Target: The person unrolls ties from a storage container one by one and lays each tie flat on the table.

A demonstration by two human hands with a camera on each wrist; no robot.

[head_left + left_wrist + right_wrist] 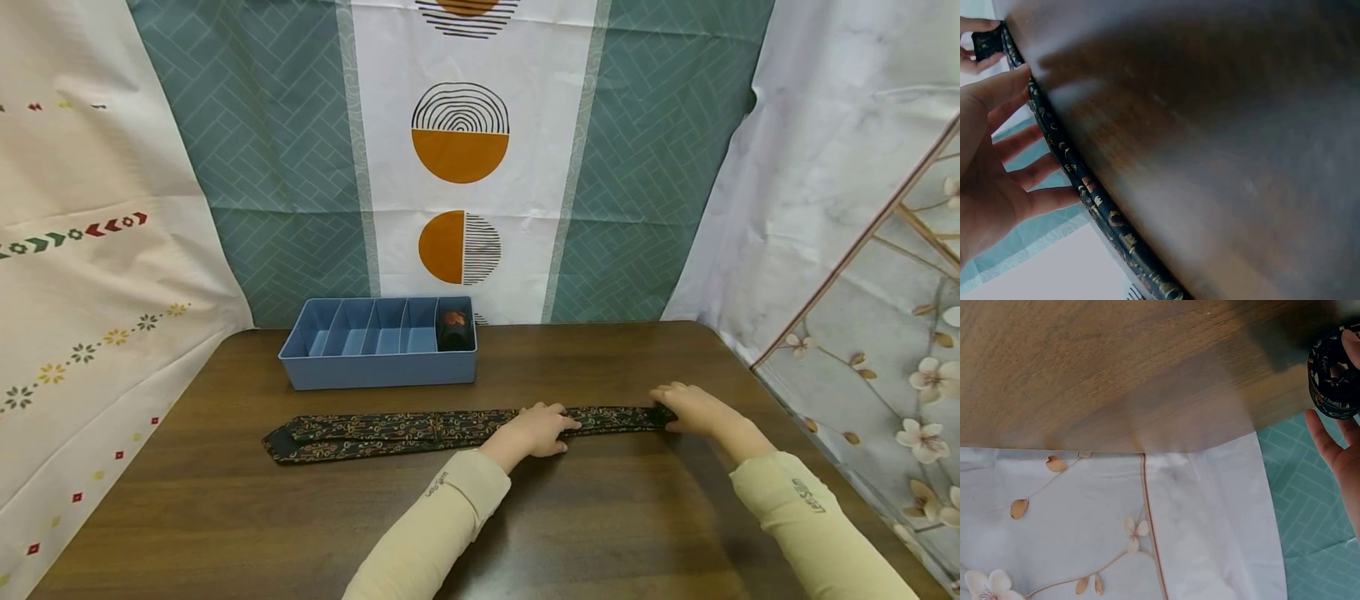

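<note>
A necktie (465, 427) is lying lengthwise across the bench (600, 517), its broad, pointed end facing left and a narrower strip of it resting on top of that end. The fabric is showing a dark ground with small gold and reddish figures; the tip is showing plain dark cloth.

The left hand (534, 429) is resting over the tie, right of its middle. Its fingers are extending nearly straight and spreading apart, with thumb and fingertips touching opposite edges; it is not gripping the cloth.

The right hand (693, 408) is holding the tie's right-hand end. In the right wrist view, that end is forming a small coil, with the thumb pressing on it and the fingers curving beside it, partly cut off by the frame edge.

A blue tray (382, 372) is standing behind the tie, apart from it, left of both hands. It is presenting five compartments in a row; the far-right one is containing a dark roll (453, 335) with an orange-red patch.

A green and white curtain (645, 125) is hanging behind the bench.
</note>
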